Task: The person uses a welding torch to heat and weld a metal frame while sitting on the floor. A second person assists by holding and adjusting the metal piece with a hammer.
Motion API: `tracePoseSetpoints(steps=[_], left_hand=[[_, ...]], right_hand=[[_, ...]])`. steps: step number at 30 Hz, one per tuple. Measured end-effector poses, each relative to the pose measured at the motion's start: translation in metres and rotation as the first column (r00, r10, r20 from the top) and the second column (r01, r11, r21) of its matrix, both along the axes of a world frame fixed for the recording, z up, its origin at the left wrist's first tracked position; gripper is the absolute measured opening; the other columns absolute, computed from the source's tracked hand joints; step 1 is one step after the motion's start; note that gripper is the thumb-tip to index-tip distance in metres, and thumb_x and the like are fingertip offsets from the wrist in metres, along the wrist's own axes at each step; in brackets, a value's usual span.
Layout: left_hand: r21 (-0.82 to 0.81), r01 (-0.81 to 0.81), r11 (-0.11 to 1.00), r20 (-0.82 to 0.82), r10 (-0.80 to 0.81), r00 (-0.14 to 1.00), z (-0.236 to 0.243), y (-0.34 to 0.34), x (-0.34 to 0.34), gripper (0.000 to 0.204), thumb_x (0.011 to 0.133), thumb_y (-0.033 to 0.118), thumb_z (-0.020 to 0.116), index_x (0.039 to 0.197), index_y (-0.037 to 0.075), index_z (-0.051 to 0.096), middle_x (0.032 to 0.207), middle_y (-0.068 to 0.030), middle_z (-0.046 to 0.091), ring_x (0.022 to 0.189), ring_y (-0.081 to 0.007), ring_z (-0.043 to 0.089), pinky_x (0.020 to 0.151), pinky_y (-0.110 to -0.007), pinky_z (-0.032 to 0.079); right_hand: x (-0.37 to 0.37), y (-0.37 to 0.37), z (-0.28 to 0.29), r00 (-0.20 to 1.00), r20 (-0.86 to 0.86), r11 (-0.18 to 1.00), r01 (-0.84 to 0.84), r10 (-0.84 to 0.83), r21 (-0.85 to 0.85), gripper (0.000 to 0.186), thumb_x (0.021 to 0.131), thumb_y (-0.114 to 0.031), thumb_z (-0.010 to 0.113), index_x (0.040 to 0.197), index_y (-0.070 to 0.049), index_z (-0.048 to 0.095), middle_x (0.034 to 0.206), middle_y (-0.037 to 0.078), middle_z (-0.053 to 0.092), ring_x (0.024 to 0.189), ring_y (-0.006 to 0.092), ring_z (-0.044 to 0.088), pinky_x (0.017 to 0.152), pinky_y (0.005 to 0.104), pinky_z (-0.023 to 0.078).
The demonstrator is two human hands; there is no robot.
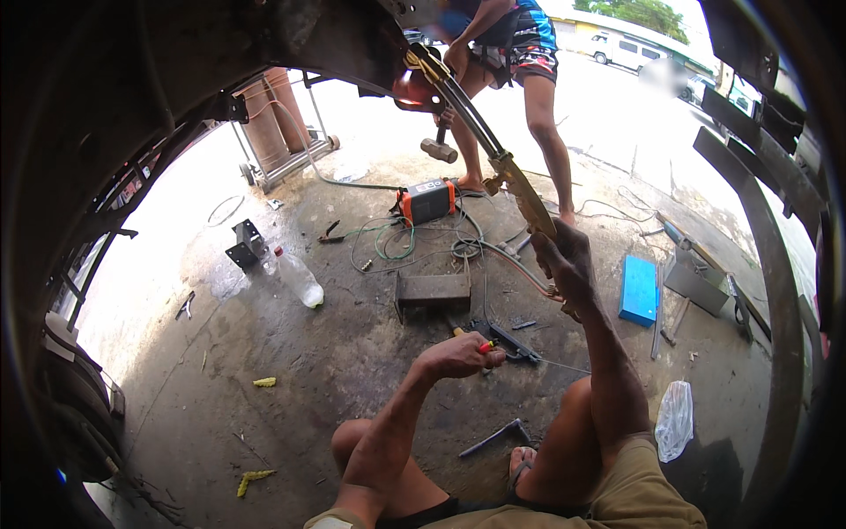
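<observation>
Cutting torch [500, 162], brass-coloured, long: gripped at its handle in the closed right hand [567, 260], right of centre; slanted toward the upper centre of the frame, where a red glow is seen by its head. Small red-and-yellow item [487, 347]: held in the curled left hand [460, 356], lower centre. Steel channel piece [432, 289]: laid on the floor, centre. Orange-and-black machine [428, 203]: set above it in the frame. Hammer [438, 151]: held by a co-worker [544, 115], upper centre. Clear bottle [300, 279]: laid on its side, left of centre. Blue box [638, 289]: placed at right.
</observation>
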State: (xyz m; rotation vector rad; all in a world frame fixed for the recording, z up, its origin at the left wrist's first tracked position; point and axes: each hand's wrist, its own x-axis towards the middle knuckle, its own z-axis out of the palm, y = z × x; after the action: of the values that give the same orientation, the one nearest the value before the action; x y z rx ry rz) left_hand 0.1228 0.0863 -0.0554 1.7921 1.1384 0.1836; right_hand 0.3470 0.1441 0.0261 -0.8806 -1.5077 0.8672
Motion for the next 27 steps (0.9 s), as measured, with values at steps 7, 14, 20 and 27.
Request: tracePoseSetpoints(steps=[7, 14, 20, 27], left_hand=[[0.066, -0.031, 0.997, 0.010, 0.031, 0.999, -0.028, 0.001, -0.009, 0.061, 0.096, 0.055, 0.064, 0.082, -0.004, 0.065, 0.066, -0.0116, 0.058, 0.064, -0.0207, 0.055, 0.065, -0.041, 0.046], [0.034, -0.100, 0.994, -0.066, 0.102, 0.993, 0.011, -0.017, -0.024, 0.063, 0.093, 0.060, 0.068, 0.081, -0.002, 0.062, 0.064, -0.0022, 0.048, 0.064, -0.0115, 0.045, 0.061, -0.037, 0.042], [0.031, -0.100, 0.994, -0.077, 0.103, 0.992, 0.027, -0.024, -0.028, 0.054, 0.094, 0.051, 0.068, 0.095, -0.003, 0.067, 0.076, -0.0143, 0.064, 0.070, -0.0215, 0.056, 0.071, -0.041, 0.048], [0.038, -0.107, 0.994, -0.062, 0.109, 0.992, 0.002, -0.017, -0.037, 0.063, 0.091, 0.057, 0.069, 0.089, -0.005, 0.063, 0.071, -0.0143, 0.059, 0.067, -0.0206, 0.053, 0.068, -0.041, 0.047]], right_hand=[[-0.051, 0.031, -0.019, 0.911, -0.383, 0.963, -0.224, 0.151, -0.152, 0.034, 0.102, -0.035, 0.065, 0.109, -0.002, 0.063, 0.065, 0.000, 0.056, 0.047, 0.0073, 0.050, 0.043, 0.0229, 0.038], [-0.070, 0.039, -0.028, 0.857, -0.488, 0.917, -0.317, 0.166, -0.244, 0.035, 0.101, -0.036, 0.065, 0.110, -0.003, 0.062, 0.070, 0.002, 0.058, 0.048, 0.0086, 0.050, 0.043, 0.0244, 0.040], [-0.085, 0.032, -0.022, 0.851, -0.487, 0.899, -0.353, 0.195, -0.257, 0.035, 0.102, -0.036, 0.065, 0.107, -0.002, 0.062, 0.070, 0.003, 0.058, 0.050, 0.0094, 0.052, 0.044, 0.0246, 0.041], [-0.094, 0.032, -0.024, 0.804, -0.545, 0.859, -0.435, 0.235, -0.271, 0.033, 0.102, -0.036, 0.065, 0.106, -0.003, 0.061, 0.068, 0.000, 0.055, 0.050, 0.0083, 0.050, 0.044, 0.0242, 0.040]])
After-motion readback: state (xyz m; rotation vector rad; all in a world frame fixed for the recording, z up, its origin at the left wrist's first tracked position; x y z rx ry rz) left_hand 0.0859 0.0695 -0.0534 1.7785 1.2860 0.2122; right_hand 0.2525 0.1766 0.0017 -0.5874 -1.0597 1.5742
